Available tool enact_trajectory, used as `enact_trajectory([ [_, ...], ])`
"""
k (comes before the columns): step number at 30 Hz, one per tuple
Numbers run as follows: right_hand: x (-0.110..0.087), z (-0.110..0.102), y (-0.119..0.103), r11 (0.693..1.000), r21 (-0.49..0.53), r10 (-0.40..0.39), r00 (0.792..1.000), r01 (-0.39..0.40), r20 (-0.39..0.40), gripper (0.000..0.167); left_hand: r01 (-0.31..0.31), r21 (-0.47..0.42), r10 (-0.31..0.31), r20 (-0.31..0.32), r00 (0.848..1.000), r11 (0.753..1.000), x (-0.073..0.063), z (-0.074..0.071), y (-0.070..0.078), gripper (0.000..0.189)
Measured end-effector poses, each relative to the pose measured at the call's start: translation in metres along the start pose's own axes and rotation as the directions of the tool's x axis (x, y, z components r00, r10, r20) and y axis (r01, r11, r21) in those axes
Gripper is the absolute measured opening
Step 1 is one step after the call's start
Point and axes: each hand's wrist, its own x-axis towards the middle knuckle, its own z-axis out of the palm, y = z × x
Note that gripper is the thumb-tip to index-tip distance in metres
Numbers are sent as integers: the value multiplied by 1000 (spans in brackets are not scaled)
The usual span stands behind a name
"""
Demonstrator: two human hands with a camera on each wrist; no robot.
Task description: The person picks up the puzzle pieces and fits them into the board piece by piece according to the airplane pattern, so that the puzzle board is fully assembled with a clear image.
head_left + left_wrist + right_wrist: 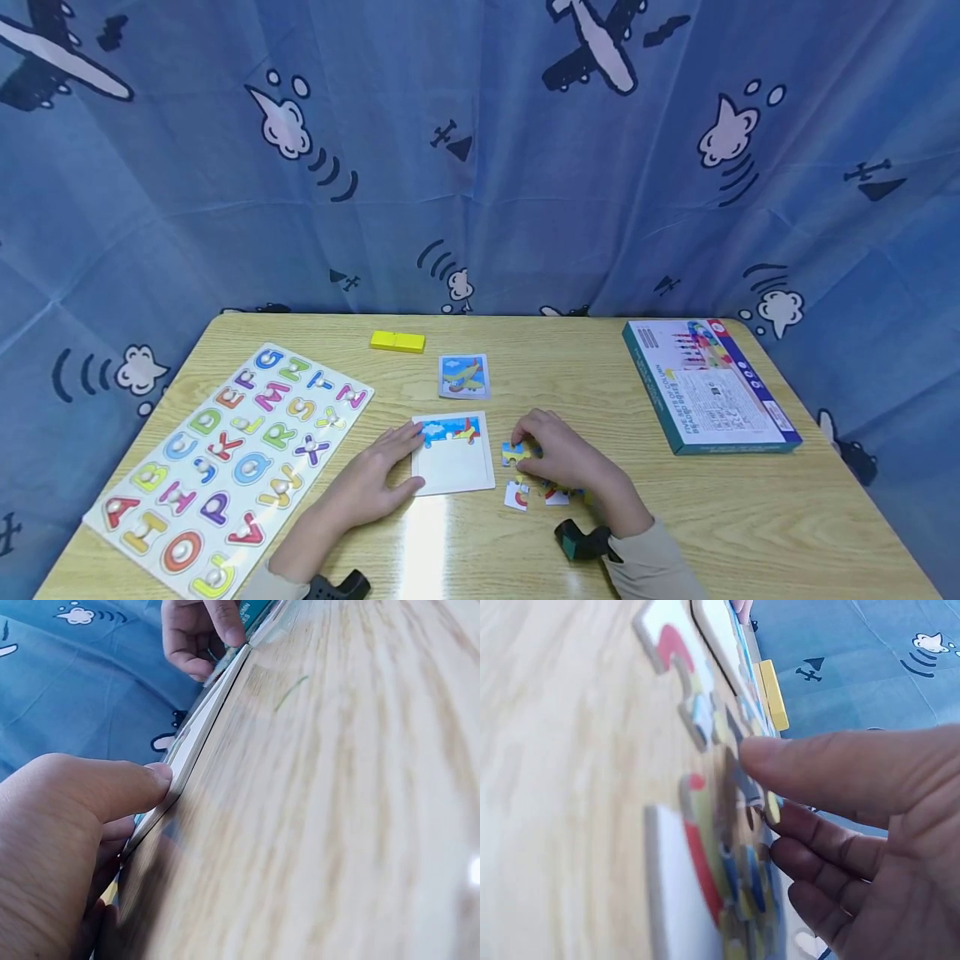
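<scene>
A square white puzzle tray (453, 471) has picture pieces fitted along its top rows, with bare board below. My left hand (375, 475) rests at its left side, fingers on the upper corner and thumb (142, 787) against the edge. Right of the tray, my right hand (562, 454) has thumb and index finger at opposite edges of a blue-and-yellow puzzle piece (513, 454), pinching it. Loose puzzle pieces lie beneath and near this hand, among them a white one with a red arc (517, 495); the palm partly hides others.
Behind the tray lie a small aeroplane picture card (463, 377) and a yellow block (397, 342). An alphabet peg board (240, 467) covers the left of the table (750, 533). At the right is a flat game box (712, 387). A blue curtain (480, 167) hangs behind.
</scene>
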Motion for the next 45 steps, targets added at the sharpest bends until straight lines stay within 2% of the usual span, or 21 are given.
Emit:
enact_trajectory([
  [4, 0, 0, -5, 1000, 15, -24, 999, 25, -30, 20, -3, -7, 3, -11, 1000, 1000, 0, 0, -1, 60],
  [9, 3, 5, -13, 998, 25, -60, 997, 62, -55, 21, 24, -30, -23, 3, 1000, 999, -1, 0, -3, 60],
  [19, 10, 16, -32, 988, 32, -149, 988, 150, -37, 25, 60, -62, -59, 24, 998, 996, -1, -1, -2, 61],
  [27, 25, 27, -50, 974, 5, -226, 974, 226, -32, 24, 59, -65, -57, 36, 998, 996, 1, 0, -2, 60],
  [39, 46, 44, -65, 964, -16, -267, 963, 266, -24, 23, 56, -86, -54, 32, 998, 995, 1, -1, -1, 59],
  [45, 47, 50, -65, 959, -70, -277, 959, 273, -58, 25, 59, -89, -56, 39, 998, 994, 1, -2, 0, 59],
])
